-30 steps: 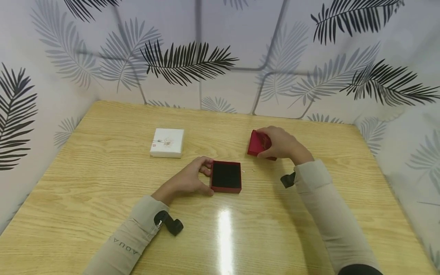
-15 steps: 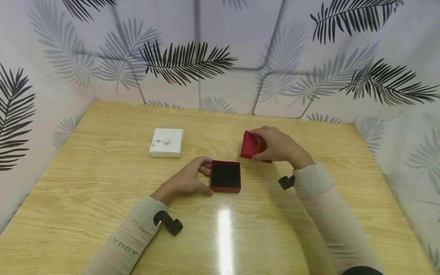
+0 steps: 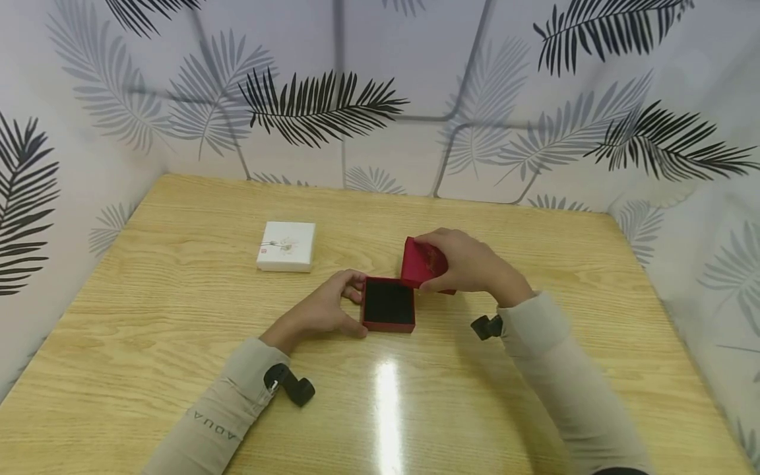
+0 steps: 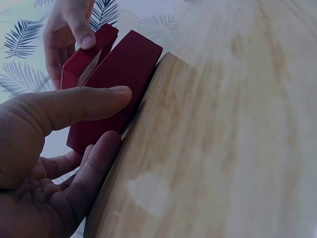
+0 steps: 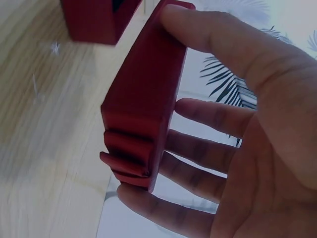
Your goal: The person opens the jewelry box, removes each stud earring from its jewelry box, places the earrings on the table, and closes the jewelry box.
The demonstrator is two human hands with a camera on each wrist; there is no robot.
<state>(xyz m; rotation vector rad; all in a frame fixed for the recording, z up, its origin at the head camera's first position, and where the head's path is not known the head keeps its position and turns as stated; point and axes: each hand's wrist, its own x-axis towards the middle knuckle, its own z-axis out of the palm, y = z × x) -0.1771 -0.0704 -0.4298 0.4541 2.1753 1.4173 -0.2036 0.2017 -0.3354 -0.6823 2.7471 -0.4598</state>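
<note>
A square red jewellery box base (image 3: 388, 326) with a black pad inside lies uncovered on the table. My left hand (image 3: 323, 307) holds it from the left, its thumb (image 4: 99, 103) along one red side and its fingers at the other. My right hand (image 3: 469, 262) grips the red box lid (image 3: 420, 264), which has a gold print on top. In the right wrist view a red bow (image 5: 128, 157) shows on the lid's side. Tilted, the lid hangs over the base's back right corner. Two tiny shiny pieces, one a star-like bit (image 5: 55, 47), lie beside the base.
A white square box (image 3: 287, 247) with a flower print stands behind my left hand. The wooden table (image 3: 196, 290) ends at a leaf-patterned cloth backdrop (image 3: 380, 152) at the back and sides.
My right hand has brought the red lid leftward and toward me, from right of the base to its back right corner. The left hand and the base have stayed put.
</note>
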